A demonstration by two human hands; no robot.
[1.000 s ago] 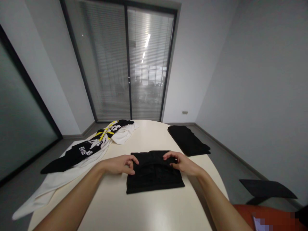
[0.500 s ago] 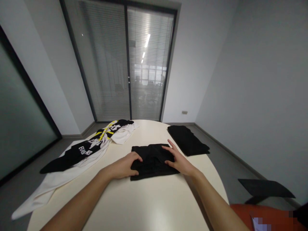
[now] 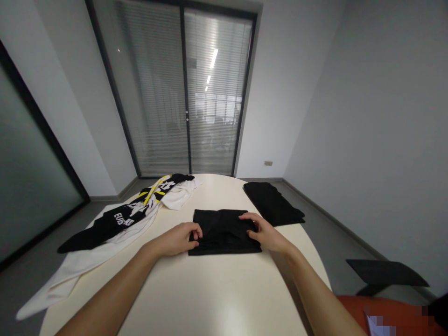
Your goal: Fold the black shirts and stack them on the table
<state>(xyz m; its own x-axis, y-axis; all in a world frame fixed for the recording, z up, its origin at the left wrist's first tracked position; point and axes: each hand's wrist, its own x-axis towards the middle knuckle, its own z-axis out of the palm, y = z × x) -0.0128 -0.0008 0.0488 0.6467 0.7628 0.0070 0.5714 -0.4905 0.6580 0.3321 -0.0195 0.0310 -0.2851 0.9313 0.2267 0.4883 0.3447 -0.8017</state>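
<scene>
Resting left hand [image 3: 180, 239], loosely curled, and right hand [image 3: 268, 233], half-spread, at opposite edges of a folded cloth [image 3: 224, 233], apparently to keep both sides square. Cannot tell whether pinching or merely touching. Lying near mid-table, just short of 1 black garment [image 3: 273, 204] and apart from printed clothing [image 3: 133, 210]. Reflecting light off a pale, smooth table [image 3: 168, 298]; facing blinds [image 3: 217, 144] between grey walls [image 3: 385, 140].

An office meeting room, by its glass partition [image 3: 157, 93] (blinds [image 3: 217, 140] behind it) and pale table [image 3: 182, 298].
</scene>
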